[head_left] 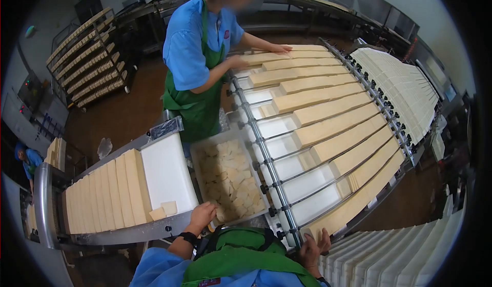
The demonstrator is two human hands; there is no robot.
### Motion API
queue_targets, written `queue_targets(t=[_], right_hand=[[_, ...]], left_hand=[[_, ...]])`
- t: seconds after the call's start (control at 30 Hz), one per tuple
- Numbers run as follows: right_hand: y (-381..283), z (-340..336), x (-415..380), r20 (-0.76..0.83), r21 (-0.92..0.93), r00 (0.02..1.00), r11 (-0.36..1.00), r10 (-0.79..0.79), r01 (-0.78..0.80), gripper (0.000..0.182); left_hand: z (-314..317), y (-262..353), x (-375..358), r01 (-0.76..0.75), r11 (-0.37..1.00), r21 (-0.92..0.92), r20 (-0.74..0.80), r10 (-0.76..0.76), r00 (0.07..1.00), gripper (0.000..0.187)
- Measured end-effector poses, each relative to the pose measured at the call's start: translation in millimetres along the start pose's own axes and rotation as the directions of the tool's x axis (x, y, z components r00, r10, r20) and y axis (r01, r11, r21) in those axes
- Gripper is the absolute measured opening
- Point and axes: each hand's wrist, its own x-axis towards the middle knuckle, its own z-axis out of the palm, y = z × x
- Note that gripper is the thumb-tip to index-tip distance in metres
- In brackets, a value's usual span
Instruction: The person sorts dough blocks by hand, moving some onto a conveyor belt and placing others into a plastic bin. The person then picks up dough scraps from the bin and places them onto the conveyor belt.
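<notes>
Over the near corner of a white bin (pixel 193 161) of loose pale bread slices (pixel 230 176), my left hand (pixel 203 214) is curled closed; whatever its fingers hold is hidden. My right hand (pixel 314 247) grips the near end of the closest long row of sliced bread (pixel 353 197), thumb and fingers around its corner. Several more bread rows (pixel 328 102) lie in lanes between metal rods on the white slanted conveyor (pixel 277 128). To the left, long bread rows (pixel 102 194) lie side by side on another belt (pixel 166 166), with two loose slices (pixel 163 210) at its near edge.
Across the bin, a co-worker (pixel 205 51) in a green apron has both hands on the far bread rows. A metal crossbar (pixel 266 159) with black knobs borders the lanes. A loaded rack (pixel 87 56) stands at the back left; white ribbed panels (pixel 394 256) are at the lower right.
</notes>
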Motion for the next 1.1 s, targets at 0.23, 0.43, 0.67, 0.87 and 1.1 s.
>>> queue_targets(t=[0.23, 0.43, 0.67, 0.87, 1.1], right_hand=[[4, 4, -1, 0.028, -0.025, 1.000, 1.000, -0.009, 0.010, 0.027], [8, 8, -2, 0.065, -0.077, 0.997, 0.996, -0.049, 0.054, 0.022], [-9, -2, 30, -0.007, -0.052, 0.974, 0.973, -0.227, 0.227, 0.026], [-40, 7, 99, 0.081, 0.091, 0.949, 0.950, -0.305, 0.298, 0.025], [-96, 34, 139, 0.307, 0.322, 0.793, 0.842, -0.526, 0.433, 0.020]], left_hand=[[5, -5, -5, -0.017, 1.000, -0.005, -0.007, 0.017, 1.000, 0.007], [-1, -2, 3, -0.019, 1.000, 0.001, -0.001, 0.019, 1.000, 0.007], [11, -10, -13, 0.073, 0.997, -0.017, 0.073, -0.071, 0.995, 0.010], [12, -13, -6, 0.030, 0.995, -0.092, 0.062, -0.024, 0.998, 0.009], [-23, -5, -21, 0.022, 0.949, -0.314, -0.030, -0.033, 0.999, 0.015]])
